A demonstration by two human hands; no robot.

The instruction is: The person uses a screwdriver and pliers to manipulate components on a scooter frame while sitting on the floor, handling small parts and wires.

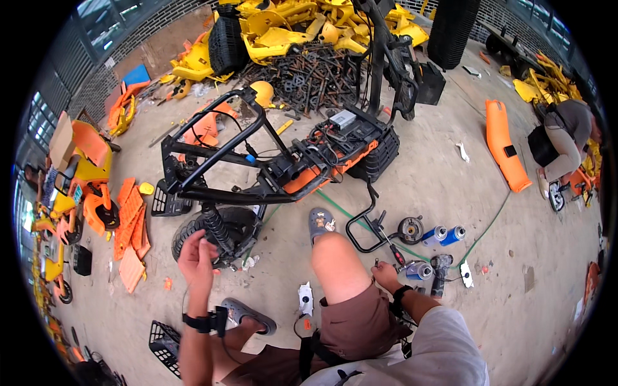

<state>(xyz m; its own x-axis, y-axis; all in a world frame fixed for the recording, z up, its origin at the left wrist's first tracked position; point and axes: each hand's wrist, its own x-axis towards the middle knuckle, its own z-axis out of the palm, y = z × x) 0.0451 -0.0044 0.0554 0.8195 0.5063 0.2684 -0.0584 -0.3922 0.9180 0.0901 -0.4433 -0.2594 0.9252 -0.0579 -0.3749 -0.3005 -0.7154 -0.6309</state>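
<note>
My left hand [196, 255] is raised beside the coil-spring shock absorber [217, 229] and black wheel [187, 235] of a stripped scooter frame [222, 191]. Its fingers are loosely bent and apart, with nothing visible between them. Down by my knee, my right hand [387, 277] is closed, and a small dark tip pokes out of it. What it grips is too small to name. Just above that hand lies a red-and-black-handled screwdriver [396, 255]. A bent black tube bracket [364, 247] rests on the floor near it.
Spray cans [454, 235], a power drill [441, 273] and a round hub part [410, 229] stand to the right. A green hose [484, 233] crosses the floor. Rusty metal parts [302, 77] and yellow panels [277, 38] are piled behind. Another person [566, 138] crouches far right.
</note>
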